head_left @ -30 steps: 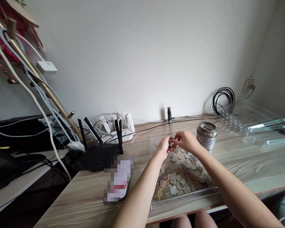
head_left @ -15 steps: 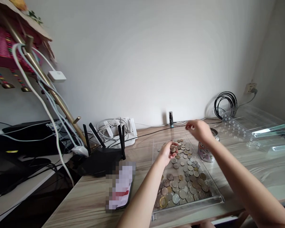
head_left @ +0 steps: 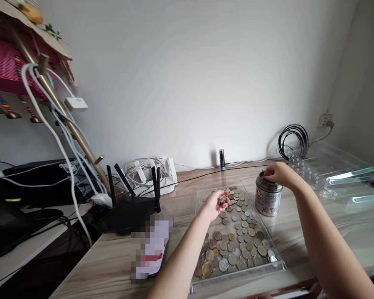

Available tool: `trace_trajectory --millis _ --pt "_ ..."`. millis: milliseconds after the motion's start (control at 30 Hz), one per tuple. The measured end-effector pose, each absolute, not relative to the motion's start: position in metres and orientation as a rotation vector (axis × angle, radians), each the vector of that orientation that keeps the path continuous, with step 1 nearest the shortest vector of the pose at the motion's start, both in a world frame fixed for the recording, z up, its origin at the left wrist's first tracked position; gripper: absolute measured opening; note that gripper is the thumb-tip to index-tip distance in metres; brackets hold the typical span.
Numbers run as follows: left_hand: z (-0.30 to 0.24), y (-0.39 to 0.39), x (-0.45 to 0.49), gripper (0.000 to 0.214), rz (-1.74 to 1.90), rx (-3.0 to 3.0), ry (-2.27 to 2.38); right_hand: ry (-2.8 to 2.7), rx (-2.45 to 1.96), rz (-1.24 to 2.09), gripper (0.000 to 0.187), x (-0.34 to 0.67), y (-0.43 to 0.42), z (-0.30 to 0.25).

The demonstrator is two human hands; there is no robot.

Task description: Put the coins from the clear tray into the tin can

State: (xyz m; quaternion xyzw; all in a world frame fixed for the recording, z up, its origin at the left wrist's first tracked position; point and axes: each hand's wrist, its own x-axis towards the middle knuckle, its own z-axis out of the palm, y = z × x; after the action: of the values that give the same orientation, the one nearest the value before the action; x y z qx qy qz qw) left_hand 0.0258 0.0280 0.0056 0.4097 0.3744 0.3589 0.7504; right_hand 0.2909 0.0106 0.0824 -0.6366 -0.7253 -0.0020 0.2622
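My left hand (head_left: 215, 205) is cupped, palm up, above the far half of a clear acrylic tray (head_left: 237, 276), with a few coins (head_left: 222, 200) in its curled fingers. Many more coins (head_left: 232, 246) lie spread over the tray, silver and brass-coloured, in several sizes. To the right of the tray stands a round, flower-patterned tin (head_left: 267, 201), upright and uncovered. My right hand (head_left: 279, 174) is at its mouth, fingertips closed together and pointing down into the opening. Whatever those fingers hold is hidden.
A phone (head_left: 152, 249) lies left of the tray, behind it a black router (head_left: 127, 211) with raised antennas. A small dark bottle (head_left: 222, 160) stands near the wall. Coiled black cable (head_left: 293, 141) and clear acrylic panels (head_left: 339, 174) are at the back right.
My right hand has moved right and down, from the air left of the tin to its mouth. My left hand stays over the tray with its coins. The whole view has shifted slightly.
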Motion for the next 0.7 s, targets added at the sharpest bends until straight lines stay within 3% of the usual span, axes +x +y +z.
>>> trace_trajectory --millis 133,300,500,700 --pt "0.007 0.026 0.027 0.016 0.802 0.93 0.822 -1.632 -1.661 -0.346 0.028 0.268 0.008 0.083" --pt "0.008 0.025 0.026 0.015 0.812 0.936 0.827 -1.566 -1.608 -0.523 0.029 0.25 0.004 0.081" --pt "0.007 0.025 0.023 0.023 0.754 0.915 0.829 -1.579 -1.537 -0.486 0.029 0.24 -0.007 0.091" --pt "0.007 0.023 0.022 0.024 0.862 0.828 0.863 -2.273 -1.178 -0.163 0.02 0.178 -0.017 0.072"
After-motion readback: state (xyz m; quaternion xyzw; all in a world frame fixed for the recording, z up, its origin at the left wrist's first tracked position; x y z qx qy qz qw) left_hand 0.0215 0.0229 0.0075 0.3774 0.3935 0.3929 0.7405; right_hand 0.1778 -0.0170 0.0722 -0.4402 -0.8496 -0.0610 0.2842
